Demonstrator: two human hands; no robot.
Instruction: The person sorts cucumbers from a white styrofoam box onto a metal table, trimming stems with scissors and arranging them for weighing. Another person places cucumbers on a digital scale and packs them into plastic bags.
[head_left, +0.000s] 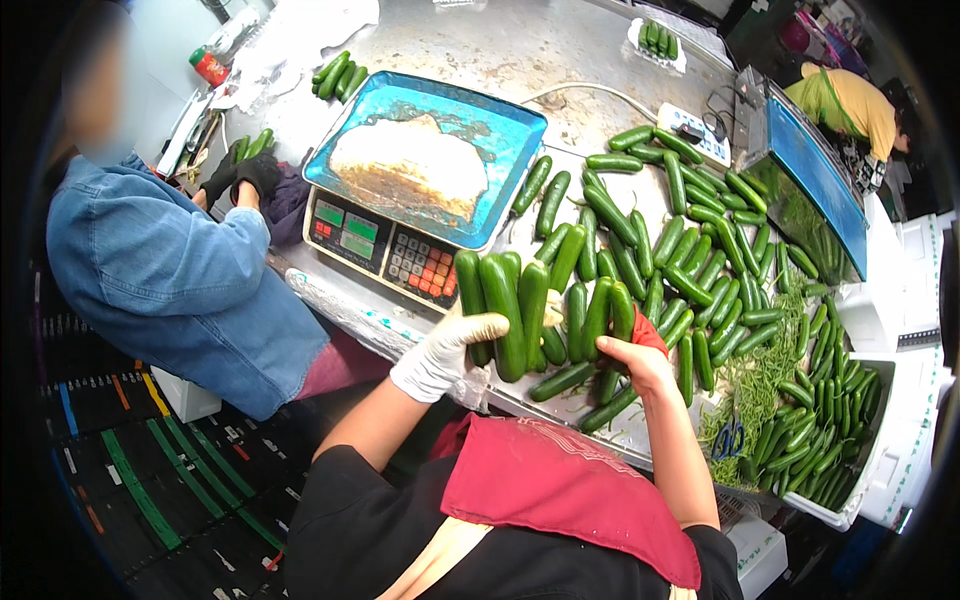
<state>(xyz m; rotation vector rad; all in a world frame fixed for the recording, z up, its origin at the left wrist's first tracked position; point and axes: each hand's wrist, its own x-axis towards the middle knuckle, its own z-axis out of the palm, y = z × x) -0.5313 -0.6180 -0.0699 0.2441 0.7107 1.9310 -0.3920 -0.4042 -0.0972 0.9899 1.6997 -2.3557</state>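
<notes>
My left hand (476, 337), in a pale glove, grips a bunch of several small cucumbers (504, 319) held upright above the table edge. Bare-thumbed, with red cloth about part of it, my right hand (637, 352) holds two more cucumbers (598, 319) beside that bunch. Its far fingers are hidden behind them. Many loose cucumbers (697, 255) lie spread over the metal table (592, 45) in front and to the right. Left of them stands a digital scale (382, 255), and its blue pan (412, 165) carries no cucumbers.
A white foam box (847, 517) full of cucumbers stands at right, near green trimmings (750, 382) and scissors (727, 441). A power strip (694, 135) lies farther back beside a blue-topped machine (817, 187). A co-worker in denim (165, 255) holds cucumbers at left; another person (855, 105) bends at far right.
</notes>
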